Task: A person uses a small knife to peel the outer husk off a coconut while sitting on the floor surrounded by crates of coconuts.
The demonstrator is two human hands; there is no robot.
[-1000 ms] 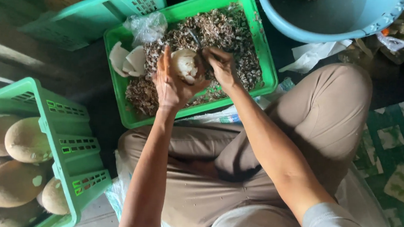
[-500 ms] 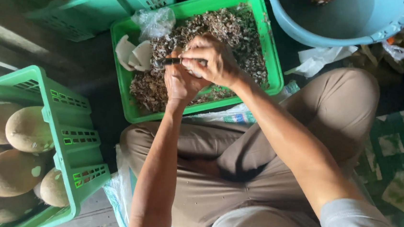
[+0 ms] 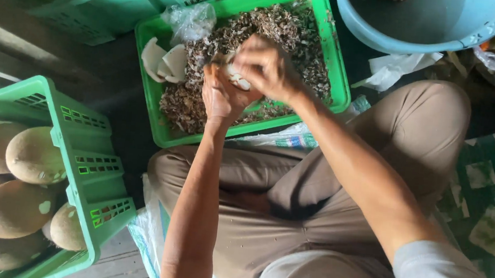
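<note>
My left hand (image 3: 220,97) cups a white peeled coconut piece (image 3: 237,80) over the green tray (image 3: 168,140). My right hand (image 3: 268,67) is curled over the top of the piece. The small dark-handled knife it grips is almost hidden under the fingers. The tray holds a heap of brown shavings (image 3: 294,37), a few white coconut pieces (image 3: 165,62) at its left side and a crumpled clear plastic bag (image 3: 192,20) at its far left corner.
A green basket (image 3: 78,121) with several brown coconuts (image 3: 34,153) stands at my left. A teal basket (image 3: 126,3) lies beyond the tray and a blue basin (image 3: 427,24) at the upper right. My crossed legs (image 3: 377,137) are below the tray.
Both hands stay over the tray. The right hand has swung down over the white piece, and the dark knife handle seen half a second ago is now covered.
</note>
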